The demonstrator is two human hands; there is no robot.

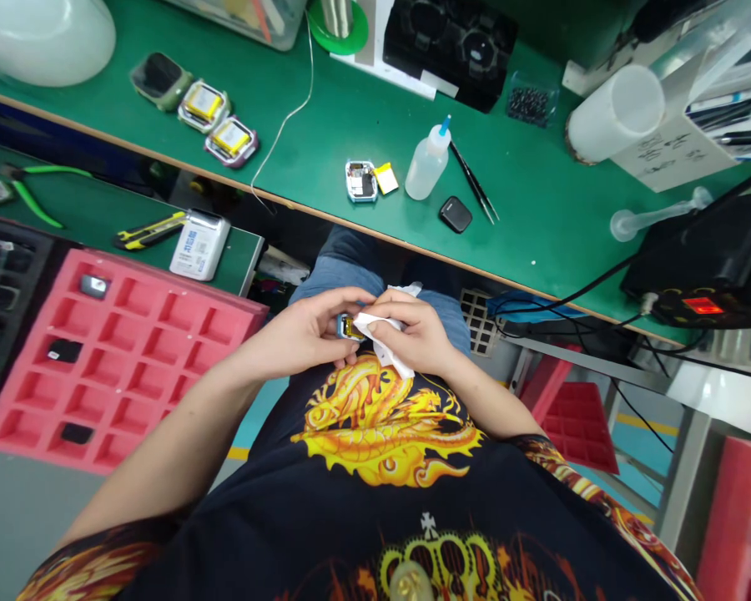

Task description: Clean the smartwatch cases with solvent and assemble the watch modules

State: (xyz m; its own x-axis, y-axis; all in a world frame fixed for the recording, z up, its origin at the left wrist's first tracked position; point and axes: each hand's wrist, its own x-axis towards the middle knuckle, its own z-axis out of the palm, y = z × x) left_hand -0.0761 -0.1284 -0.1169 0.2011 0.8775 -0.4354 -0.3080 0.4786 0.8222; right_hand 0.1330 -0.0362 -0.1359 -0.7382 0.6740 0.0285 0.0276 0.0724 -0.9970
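Note:
Close in front of my body, my left hand (309,334) is closed around a small blue-framed watch case (345,326) with yellowish parts showing inside. My right hand (418,332) pinches a white tissue (388,346) and presses it at the right side of the case. Fingers and tissue hide part of the case. Ahead on the green bench lies an opened light-blue watch case (361,181) with a yellow battery (386,178) beside it. A clear squeeze bottle (427,165), tweezers (474,182) and a black square cover (456,214) are to their right.
Three watch cases, one a purple-framed case (231,141), stand at the back left. A pink foam tray (131,359), a white box (200,244) and a yellow cutter knife (150,232) lie left. A black device with a red display (703,305) and cables sits right.

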